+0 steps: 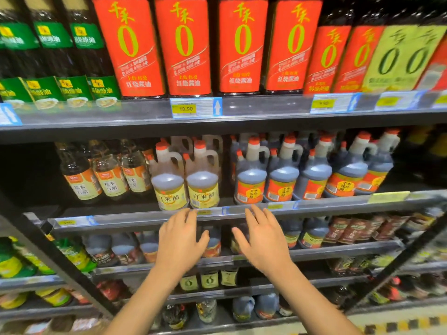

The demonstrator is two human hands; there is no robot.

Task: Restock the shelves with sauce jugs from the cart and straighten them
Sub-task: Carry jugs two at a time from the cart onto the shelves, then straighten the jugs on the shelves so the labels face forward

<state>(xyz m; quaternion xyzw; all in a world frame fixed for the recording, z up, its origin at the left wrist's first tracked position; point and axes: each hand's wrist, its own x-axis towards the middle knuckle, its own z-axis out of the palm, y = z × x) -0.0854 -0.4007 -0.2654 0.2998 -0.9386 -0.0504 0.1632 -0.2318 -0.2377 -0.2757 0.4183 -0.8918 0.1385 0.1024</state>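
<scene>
Two clear jugs with yellow labels [203,182] and orange caps stand at the front of the middle shelf [135,220]. To their right stand several dark vinegar jugs with orange labels [251,182]. My left hand [180,240] is raised just below the yellow-label jugs, fingers spread, holding nothing. My right hand [262,238] is raised below the first dark jug, also spread and holding nothing. Both fingertips reach the shelf's front rail. No cart is in view.
Tall red-label bottles [186,47] and green-label bottles [48,64] fill the top shelf. Clear bottles with orange labels [108,175] stand left of the jugs. Lower shelves hold more jugs, small bottles and packets. A black upright [60,269] slants at the left.
</scene>
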